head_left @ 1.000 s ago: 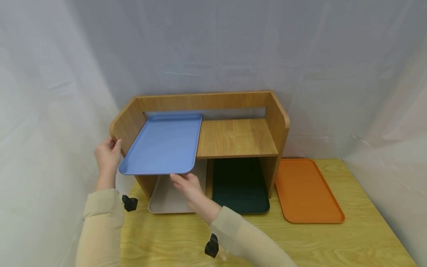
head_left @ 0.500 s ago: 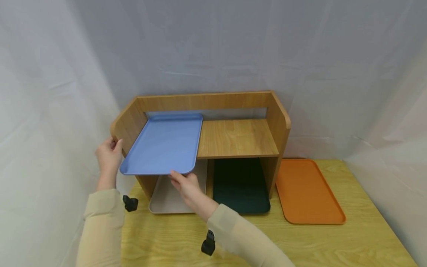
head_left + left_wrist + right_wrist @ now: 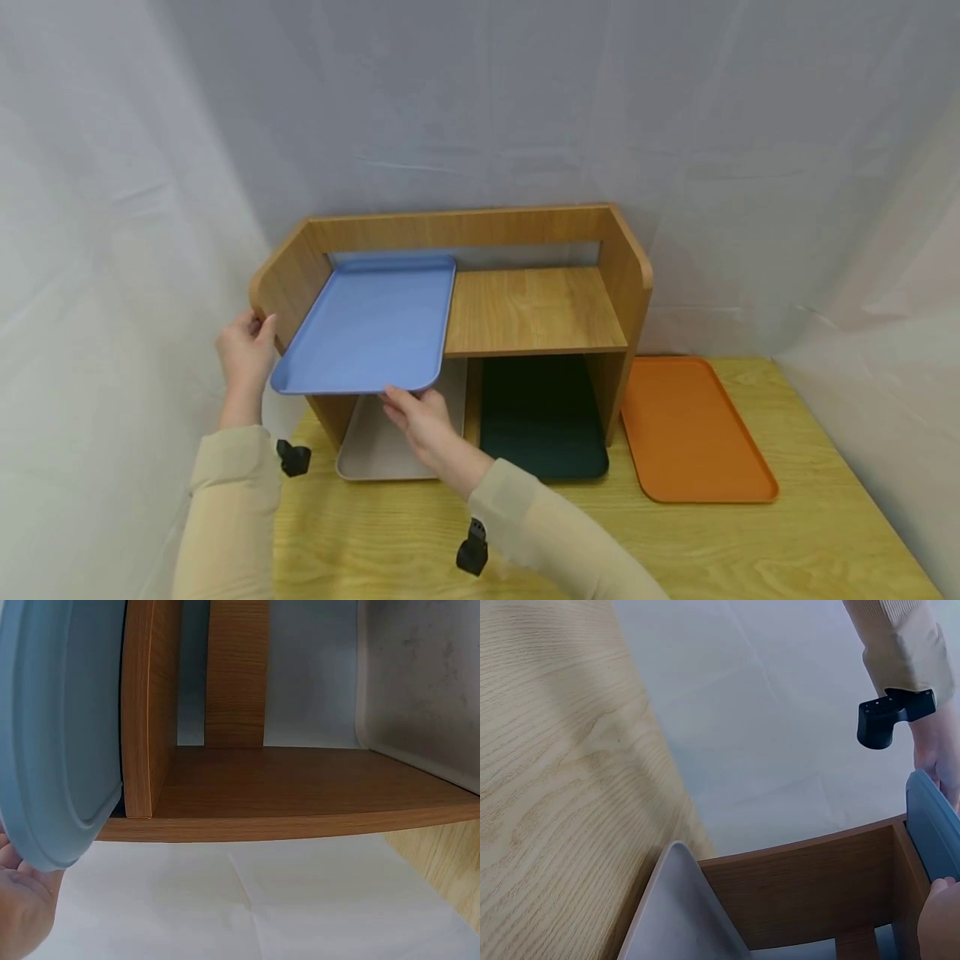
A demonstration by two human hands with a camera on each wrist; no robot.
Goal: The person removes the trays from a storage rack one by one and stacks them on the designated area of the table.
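The right hand (image 3: pixel 422 417) pinches the near rim of the blue tray (image 3: pixel 371 325), fingers tucked under the edge; the left hand (image 3: pixel 243 354) curls round its near left corner. Both grips are narrow, closed on the rim. The tray lies on the left half of the shelf's (image 3: pixel 532 310) upper board, its near end hanging out past the front, its far end close to the back rail.

To do this well, I judge the tray should be kept level and square to the left side panel, slid rather than lifted, so the rim does not catch. Both hands ought to move evenly; a one-sided push would skew it against the panel.

The counter (image 3: pixel 600 542) is pale yellow wood with bold grain. On it, under the shelf, a beige tray (image 3: pixel 375 450) sits in the left bay and a dark green tray (image 3: pixel 542 417) in the right, both sticking out in front. An orange tray (image 3: pixel 693 429) lies flat just right of the shelf. All four are thin, matte, round-cornered rectangles with a low raised lip, likely plastic. The shelf is smooth oak-look board with rounded corners. White sheeting hangs behind.
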